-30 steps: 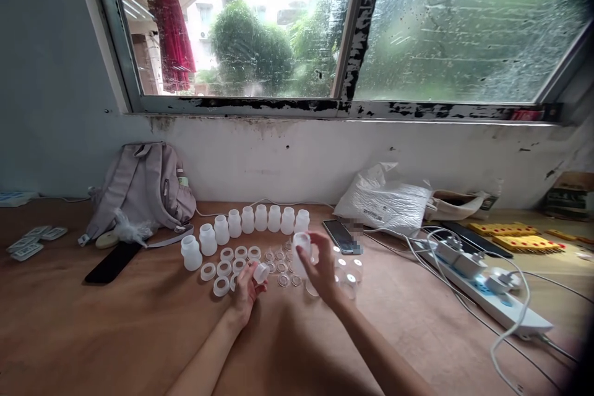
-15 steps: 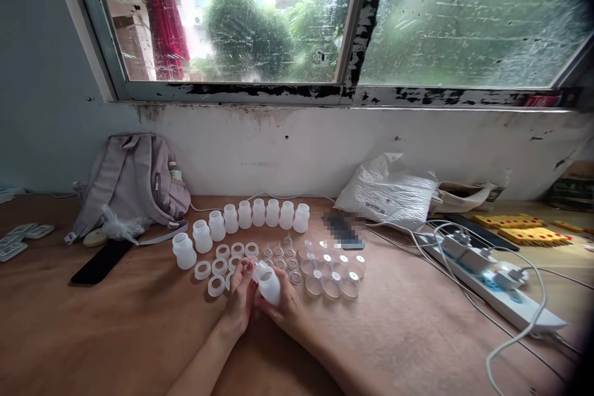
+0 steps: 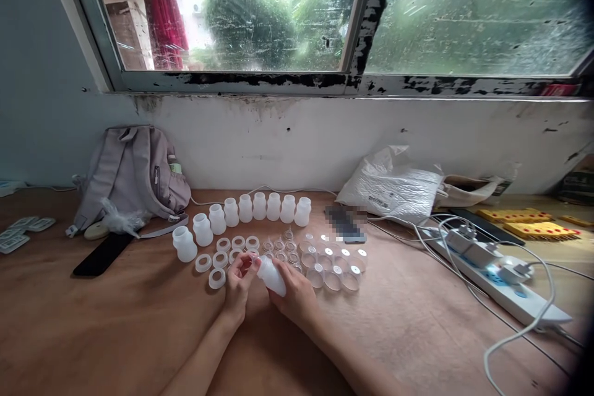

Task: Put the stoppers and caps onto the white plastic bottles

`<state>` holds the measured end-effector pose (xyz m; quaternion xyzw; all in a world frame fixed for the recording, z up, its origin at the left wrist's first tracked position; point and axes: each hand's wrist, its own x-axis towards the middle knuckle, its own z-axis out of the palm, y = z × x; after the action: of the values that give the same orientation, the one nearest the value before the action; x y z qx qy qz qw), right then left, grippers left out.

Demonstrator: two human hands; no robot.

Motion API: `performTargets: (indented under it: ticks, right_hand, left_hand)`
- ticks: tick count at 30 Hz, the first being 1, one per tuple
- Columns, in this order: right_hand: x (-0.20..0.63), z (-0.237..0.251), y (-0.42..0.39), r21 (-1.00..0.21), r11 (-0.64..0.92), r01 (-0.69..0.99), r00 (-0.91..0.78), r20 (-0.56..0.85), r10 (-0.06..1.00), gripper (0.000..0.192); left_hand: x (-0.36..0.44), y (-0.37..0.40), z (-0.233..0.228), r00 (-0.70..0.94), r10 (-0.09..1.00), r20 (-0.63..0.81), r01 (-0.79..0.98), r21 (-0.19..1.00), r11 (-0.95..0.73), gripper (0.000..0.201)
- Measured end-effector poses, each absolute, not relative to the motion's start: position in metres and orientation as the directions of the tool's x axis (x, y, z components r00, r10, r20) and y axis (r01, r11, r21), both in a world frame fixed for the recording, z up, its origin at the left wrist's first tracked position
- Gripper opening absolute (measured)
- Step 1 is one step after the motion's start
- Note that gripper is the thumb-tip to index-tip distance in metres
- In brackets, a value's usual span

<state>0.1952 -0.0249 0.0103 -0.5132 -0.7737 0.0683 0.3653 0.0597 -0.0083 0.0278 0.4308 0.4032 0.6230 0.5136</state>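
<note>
My right hand (image 3: 294, 298) grips a small white plastic bottle (image 3: 271, 276), tilted with its neck toward the left. My left hand (image 3: 237, 288) meets it at the neck, fingertips pinched around a small white ring that is mostly hidden. Both hands rest low over the brown table (image 3: 116, 322). Behind them stands a curved row of white bottles (image 3: 245, 213). White rings (image 3: 218, 260) lie to the left, small clear pieces (image 3: 281, 250) in the middle, clear caps (image 3: 336, 266) to the right.
A grey backpack (image 3: 134, 176) leans against the wall at the left, a black phone (image 3: 103, 255) before it. A white plastic bag (image 3: 394, 189), a blurred phone (image 3: 346, 224) and a power strip (image 3: 503, 288) with cables lie to the right. Yellow parts (image 3: 529, 223) sit far right.
My right hand brought the bottle down from above the clear pieces to my left hand. Both hands now work at the bottle's neck. The view has tipped slightly downward.
</note>
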Motion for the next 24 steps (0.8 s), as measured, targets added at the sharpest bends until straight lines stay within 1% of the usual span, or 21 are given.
performTargets:
  ticks: [1,3,6,8,10,12,14,17,21,24]
  right_hand:
    - [0.196,0.011,-0.025,-0.474,0.453,0.755,-0.197,0.495,0.846,0.052]
    - [0.198,0.012,-0.025,-0.498,0.444,0.744,-0.179,0.492,0.852,0.052]
    - [0.197,0.014,-0.027,-0.608,0.442,0.659,-0.163,0.458,0.874,0.053]
    - [0.197,0.017,-0.028,-0.727,0.414,0.547,-0.174,0.386,0.906,0.05]
    - [0.197,0.019,-0.028,-0.848,0.334,0.411,-0.205,0.271,0.94,0.044]
    - [0.198,0.022,-0.028,-0.923,0.24,0.3,-0.235,0.172,0.957,0.039]
    - [0.199,0.024,-0.027,-0.956,0.18,0.231,-0.247,0.122,0.961,0.037]
    - [0.199,0.027,-0.027,-0.981,0.112,0.156,-0.264,0.068,0.962,0.038]
    - [0.198,0.03,-0.029,-0.997,0.016,0.078,-0.299,-0.008,0.954,0.035]
    - [0.197,0.029,-0.029,-0.997,-0.081,-0.004,-0.268,-0.077,0.96,0.038]
  left_hand:
    - [0.059,-0.008,0.027,-0.101,0.987,0.122,-0.284,0.948,-0.147,0.02]
    - [0.058,-0.007,0.027,-0.089,0.988,0.126,-0.266,0.953,-0.146,0.02]
    - [0.053,-0.007,0.029,-0.057,0.988,0.144,-0.229,0.961,-0.153,0.021]
    - [0.049,-0.007,0.032,-0.015,0.989,0.147,-0.22,0.964,-0.147,0.023]
    - [0.047,-0.007,0.034,0.059,0.99,0.128,-0.264,0.958,-0.109,0.028]
    - [0.046,-0.007,0.036,0.133,0.986,0.097,-0.33,0.943,-0.048,0.034]
    - [0.047,-0.007,0.036,0.164,0.983,0.079,-0.353,0.935,-0.017,0.035]
    - [0.048,-0.007,0.035,0.152,0.986,0.068,-0.334,0.942,-0.014,0.031]
    - [0.048,-0.005,0.033,0.199,0.979,0.05,-0.428,0.903,0.041,0.029]
    - [0.048,-0.005,0.032,0.212,0.977,0.028,-0.452,0.889,0.073,0.027]
